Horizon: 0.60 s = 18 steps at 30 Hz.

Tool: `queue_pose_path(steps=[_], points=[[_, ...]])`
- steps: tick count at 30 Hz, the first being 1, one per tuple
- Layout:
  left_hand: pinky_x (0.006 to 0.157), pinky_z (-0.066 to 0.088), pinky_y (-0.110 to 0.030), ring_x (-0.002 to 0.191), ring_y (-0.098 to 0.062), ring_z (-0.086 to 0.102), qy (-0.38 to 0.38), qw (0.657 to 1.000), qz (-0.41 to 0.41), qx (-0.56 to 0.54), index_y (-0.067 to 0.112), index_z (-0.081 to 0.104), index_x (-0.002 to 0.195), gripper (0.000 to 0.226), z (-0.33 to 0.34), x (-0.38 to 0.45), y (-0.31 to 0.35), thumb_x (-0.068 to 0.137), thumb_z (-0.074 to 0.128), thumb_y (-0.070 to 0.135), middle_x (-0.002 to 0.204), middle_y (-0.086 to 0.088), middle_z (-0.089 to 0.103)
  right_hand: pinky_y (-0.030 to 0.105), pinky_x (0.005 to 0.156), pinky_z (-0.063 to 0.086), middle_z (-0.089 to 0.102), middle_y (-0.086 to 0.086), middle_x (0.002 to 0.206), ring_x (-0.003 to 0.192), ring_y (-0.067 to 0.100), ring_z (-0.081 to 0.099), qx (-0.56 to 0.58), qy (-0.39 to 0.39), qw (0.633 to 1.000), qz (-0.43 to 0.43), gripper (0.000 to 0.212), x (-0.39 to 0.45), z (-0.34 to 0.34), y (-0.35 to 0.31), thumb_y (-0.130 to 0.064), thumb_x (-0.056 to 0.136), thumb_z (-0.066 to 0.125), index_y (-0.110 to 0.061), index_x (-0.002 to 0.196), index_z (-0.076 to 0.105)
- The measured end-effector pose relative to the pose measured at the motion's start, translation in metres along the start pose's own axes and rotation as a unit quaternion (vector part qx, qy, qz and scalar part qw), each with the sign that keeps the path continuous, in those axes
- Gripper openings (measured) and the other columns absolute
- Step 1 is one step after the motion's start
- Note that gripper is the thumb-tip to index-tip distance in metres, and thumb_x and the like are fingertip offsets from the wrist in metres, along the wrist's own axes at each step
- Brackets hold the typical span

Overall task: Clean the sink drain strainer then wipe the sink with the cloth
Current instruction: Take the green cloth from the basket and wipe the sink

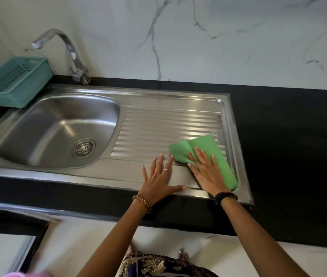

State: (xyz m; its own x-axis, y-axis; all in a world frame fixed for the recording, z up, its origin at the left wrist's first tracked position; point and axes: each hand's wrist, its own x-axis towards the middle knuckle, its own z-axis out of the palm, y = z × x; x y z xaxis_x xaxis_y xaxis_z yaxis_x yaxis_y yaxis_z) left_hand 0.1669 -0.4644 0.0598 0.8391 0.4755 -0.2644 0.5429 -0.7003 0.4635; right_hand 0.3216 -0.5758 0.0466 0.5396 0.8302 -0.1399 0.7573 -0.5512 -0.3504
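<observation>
A steel sink (58,124) with a ribbed drainboard (168,126) is set into a black counter. The round drain strainer (84,148) sits in the drain at the bottom of the basin. A green cloth (204,148) lies on the drainboard's near right corner. My right hand (206,172) presses flat on the cloth with its fingers spread. My left hand (158,178) lies flat and open on the steel rim just left of the cloth, holding nothing.
A curved chrome tap (72,56) stands behind the basin. A teal plastic basket (14,80) sits at the back left of the sink. The black counter (288,146) stretches to the right, below a marbled white wall.
</observation>
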Motion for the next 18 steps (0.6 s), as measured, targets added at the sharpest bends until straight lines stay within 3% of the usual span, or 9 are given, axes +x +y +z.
queue_pose_path(steps=[4, 9, 13, 18], points=[[0.11, -0.009, -0.06, 0.144, -0.025, -0.012, -0.03, 0.998, 0.014, 0.055, 0.035, -0.012, 0.144, 0.095, 0.012, -0.001, 0.005, 0.076, 0.042, 0.073, 0.158, -0.003, -0.011, 0.04, 0.119, 0.0, 0.01, 0.0, 0.159, 0.147, 0.017, 0.007, 0.064, 0.046, 0.994, 0.075, 0.049, -0.018, -0.017, 0.029, -0.035, 0.101, 0.025, -0.023, 0.148, 0.017], [0.113, -0.008, -0.055, 0.145, -0.023, -0.008, 0.01, 0.996, 0.024, 0.089, 0.03, -0.01, 0.145, 0.089, 0.008, -0.008, -0.006, 0.081, 0.037, 0.069, 0.158, -0.005, -0.005, 0.035, 0.118, 0.008, 0.029, 0.013, 0.153, 0.143, 0.024, 0.024, 0.151, 0.118, 0.973, 0.13, 0.049, -0.032, -0.02, 0.019, -0.029, 0.101, 0.031, -0.004, 0.143, 0.03], [0.114, -0.008, -0.05, 0.145, -0.021, -0.007, 0.046, 0.997, -0.001, 0.062, 0.026, -0.003, 0.147, 0.083, -0.009, -0.021, -0.035, 0.085, 0.039, 0.063, 0.158, -0.004, -0.002, 0.038, 0.118, -0.002, 0.017, 0.011, 0.157, 0.146, 0.023, 0.012, 0.139, 0.079, 0.98, 0.122, 0.048, -0.034, -0.014, 0.007, -0.024, 0.101, 0.027, -0.006, 0.145, 0.023], [0.115, -0.005, -0.052, 0.146, -0.021, -0.005, 0.08, 0.991, -0.09, 0.053, 0.024, 0.006, 0.147, 0.084, -0.039, -0.041, -0.086, 0.083, 0.043, 0.062, 0.158, -0.004, 0.002, 0.051, 0.116, -0.008, 0.001, 0.006, 0.159, 0.147, 0.023, -0.003, 0.057, -0.011, 0.998, 0.001, 0.047, -0.011, 0.009, -0.047, -0.026, 0.102, 0.019, -0.018, 0.148, 0.021]])
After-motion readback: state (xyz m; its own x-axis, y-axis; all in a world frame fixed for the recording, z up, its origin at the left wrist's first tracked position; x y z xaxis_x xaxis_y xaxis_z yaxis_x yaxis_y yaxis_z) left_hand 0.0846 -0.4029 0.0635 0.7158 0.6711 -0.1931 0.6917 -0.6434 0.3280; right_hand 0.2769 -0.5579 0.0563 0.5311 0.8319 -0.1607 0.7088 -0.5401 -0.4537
